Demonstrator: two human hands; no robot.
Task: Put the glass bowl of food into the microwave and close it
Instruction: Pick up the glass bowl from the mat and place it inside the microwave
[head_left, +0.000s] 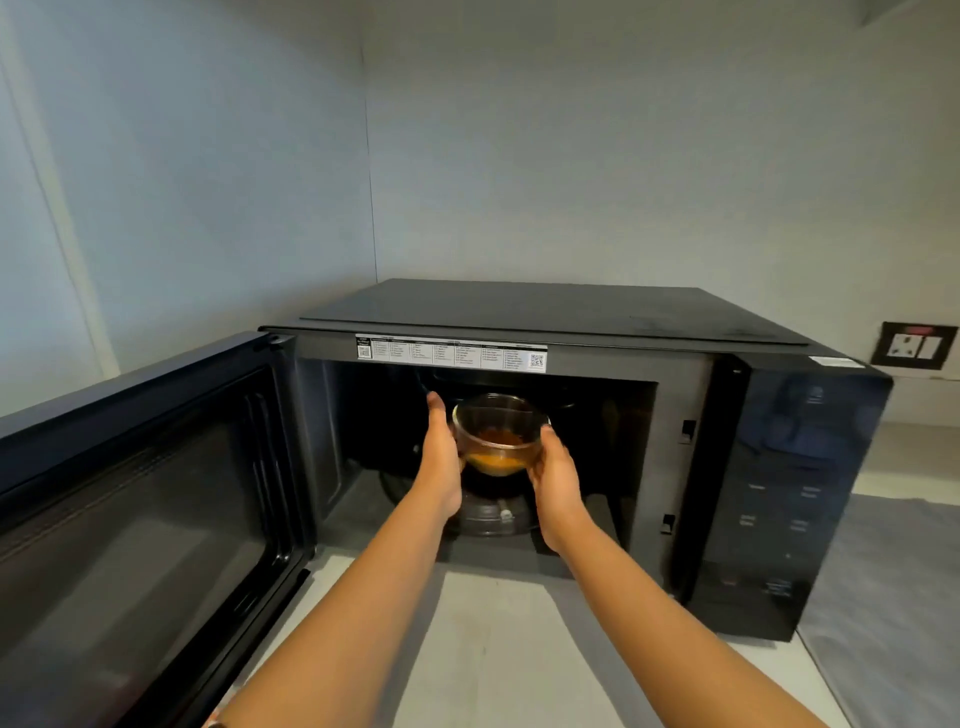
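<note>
A black microwave (571, 317) stands on a light counter with its door (140, 499) swung wide open to the left. Inside the dark cavity, a clear glass bowl (496, 434) with orange-brown food in its bottom is held a little above the glass turntable (493, 514). My left hand (441, 457) presses flat against the bowl's left side, fingers pointing into the cavity. On the bowl's right side and lower edge, my right hand (556, 478) cups it. Both forearms reach in through the opening.
The microwave's control panel (789, 493) is on its right front. A wall socket plate (914, 345) sits on the wall at the far right. A grey mat (883, 597) lies on the counter right of the microwave. Plain walls meet in a corner behind.
</note>
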